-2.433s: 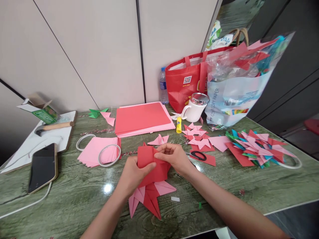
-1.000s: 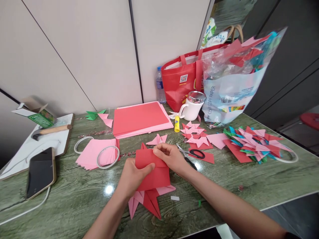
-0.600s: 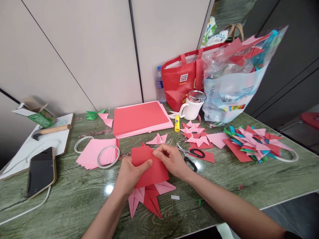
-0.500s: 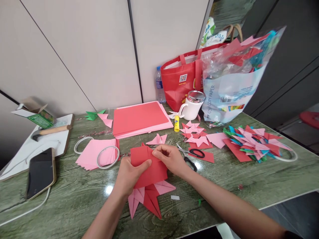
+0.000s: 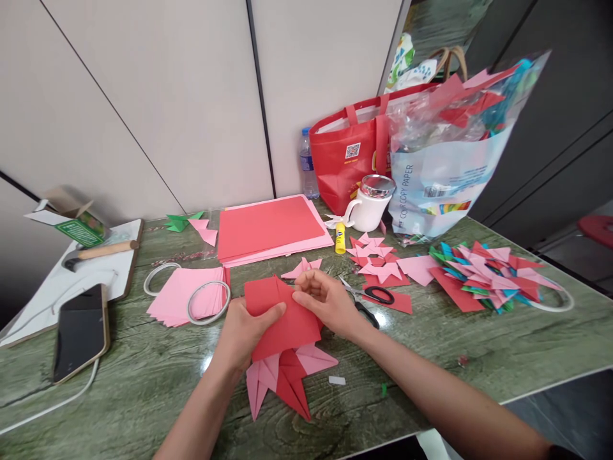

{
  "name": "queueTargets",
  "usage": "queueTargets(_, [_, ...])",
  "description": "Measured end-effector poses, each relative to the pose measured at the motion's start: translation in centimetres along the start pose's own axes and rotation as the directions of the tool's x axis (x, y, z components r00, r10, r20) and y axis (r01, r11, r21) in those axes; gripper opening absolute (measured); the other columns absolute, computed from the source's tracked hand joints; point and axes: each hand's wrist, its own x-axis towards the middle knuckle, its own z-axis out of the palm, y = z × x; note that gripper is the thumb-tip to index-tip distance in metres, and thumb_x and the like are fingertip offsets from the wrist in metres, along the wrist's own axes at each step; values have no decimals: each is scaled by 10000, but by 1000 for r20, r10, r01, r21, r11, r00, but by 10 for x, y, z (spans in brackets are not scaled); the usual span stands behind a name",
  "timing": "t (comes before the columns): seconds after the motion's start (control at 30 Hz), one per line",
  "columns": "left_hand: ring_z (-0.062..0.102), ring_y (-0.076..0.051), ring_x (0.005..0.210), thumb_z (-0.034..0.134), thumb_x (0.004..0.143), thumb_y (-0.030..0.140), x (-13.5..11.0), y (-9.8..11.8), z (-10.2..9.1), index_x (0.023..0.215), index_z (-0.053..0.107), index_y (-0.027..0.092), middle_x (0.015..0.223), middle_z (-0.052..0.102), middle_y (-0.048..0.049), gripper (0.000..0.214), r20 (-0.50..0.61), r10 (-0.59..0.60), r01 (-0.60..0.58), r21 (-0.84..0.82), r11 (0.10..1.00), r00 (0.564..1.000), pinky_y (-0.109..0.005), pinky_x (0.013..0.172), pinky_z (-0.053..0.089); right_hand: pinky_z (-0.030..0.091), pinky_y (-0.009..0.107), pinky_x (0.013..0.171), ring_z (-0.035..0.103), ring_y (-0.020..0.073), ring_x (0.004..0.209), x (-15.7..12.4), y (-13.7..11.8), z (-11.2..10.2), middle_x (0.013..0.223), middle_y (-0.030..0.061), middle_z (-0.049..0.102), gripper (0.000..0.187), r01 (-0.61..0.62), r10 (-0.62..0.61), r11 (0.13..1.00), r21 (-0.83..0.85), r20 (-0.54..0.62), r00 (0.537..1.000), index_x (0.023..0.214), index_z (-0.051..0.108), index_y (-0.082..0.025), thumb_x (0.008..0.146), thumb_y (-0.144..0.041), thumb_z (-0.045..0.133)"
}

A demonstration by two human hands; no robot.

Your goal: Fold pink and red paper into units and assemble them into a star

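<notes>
I hold the paper sheet [image 5: 282,316] over the near middle of the desk [image 5: 143,390], my left grip [image 5: 244,329] on its left edge and my right grip [image 5: 325,303] on its right. Under it, nearer me, folded paper points [image 5: 282,380] lie on the desk. Scissors [image 5: 366,297] lie just right of my right grip, with folded stars [image 5: 378,259] behind them and a pile of folded pieces [image 5: 488,275] farther right. Left of my left grip, a ring [image 5: 190,308] rests on a stack of square sheets [image 5: 172,291]. Farther left lies a phone [image 5: 80,332], and behind it a board [image 5: 43,294] carries a hammer [image 5: 98,251]. Behind the paper sheet lies a stack of large sheets [image 5: 271,230]. To its right stand a glue stick [image 5: 340,238] and a mug [image 5: 371,204]. At the back, a water bottle [image 5: 306,163] stands left of a tote bag [image 5: 349,160], and a plastic bag [image 5: 445,166] stands right of it.
</notes>
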Motion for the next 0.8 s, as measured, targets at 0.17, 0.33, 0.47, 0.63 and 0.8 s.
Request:
queueTargets(0.17, [645,-193,639,750,607,314,-1,0,0,860,668,114,768,715,-68,334,167,-7,-16,132,991,986,-260,554,504,474,266,656,585,146,753,0,1,-1,814,26,648,126,-18,14,999,47,77,997,783,632,-185,720,-292,655])
queueTargets(0.33, [648,-205,739,687,694,402,-1,0,-1,988,637,138,907,708,-86,399,184,90,-107,80,991,979,-265,607,503,481,290,668,609,154,721,1,1,-3,800,31,687,148,-30,29,998,59,14,999,799,683,-191,694,-294,690])
queueTargets(0.47, [636,-228,884,587,760,512,-1,1,0,1177,572,158,1036,684,-111,547,138,159,-142,-128,982,978,-282,699,504,463,274,627,591,140,687,2,2,-5,809,27,683,135,-9,10,999,48,-11,1000,814,691,-197,699,-267,682])
queueTargets(0.63, [618,-247,977,579,771,509,0,-1,-1,1078,662,151,1031,695,-117,479,222,112,-63,-215,975,969,-320,811,485,458,268,620,585,140,718,2,1,-4,861,36,673,145,61,-61,998,2,-12,998,847,690,-198,717,-252,656])
queueTargets(0.8, [615,-247,995,744,648,323,0,-2,0,948,718,173,1030,702,-93,337,175,106,-85,-124,989,979,-306,828,483,482,280,643,605,161,771,1,-1,-2,849,44,682,124,103,-104,994,-27,-38,994,821,691,-201,728,-264,638])
